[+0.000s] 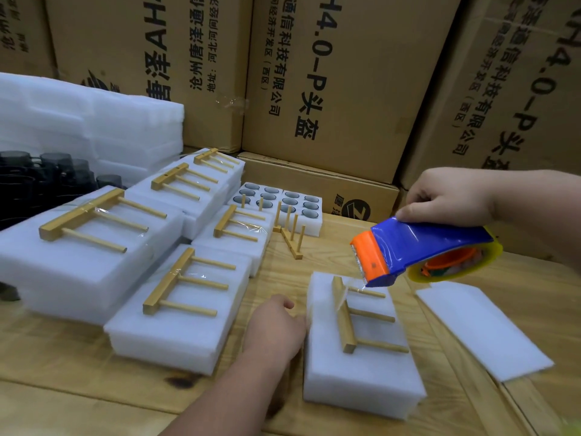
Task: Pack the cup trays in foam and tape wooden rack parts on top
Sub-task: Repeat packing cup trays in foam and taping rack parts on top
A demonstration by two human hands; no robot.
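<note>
Right hand (449, 196) grips raised tape dispenser (421, 250); left hand (276, 328) presses foam block (358, 357).

Middle carton (339, 89), large print running down its face: "4.0-P头盔", with part of an "H" above it
Middle carton, smaller print: "通信科技有限公司", and beside it "经济开发区(西区)"
Right carton (515, 89), large print: "4.0-P头", cut off above and below
Right carton, smaller print: "通信科技有限公司" and "(西区)"
Left carton (151, 51), large print: "AH" followed by Chinese characters that are partly hidden
Left carton, smaller print: "沧州唐", then "地址:河北"; the rest is too small to read
Low carton (323, 187) behind the foam tray: a round black logo with 2 characters beside it, not legible
Far-left carton (22, 29): small print, unreadable
</note>
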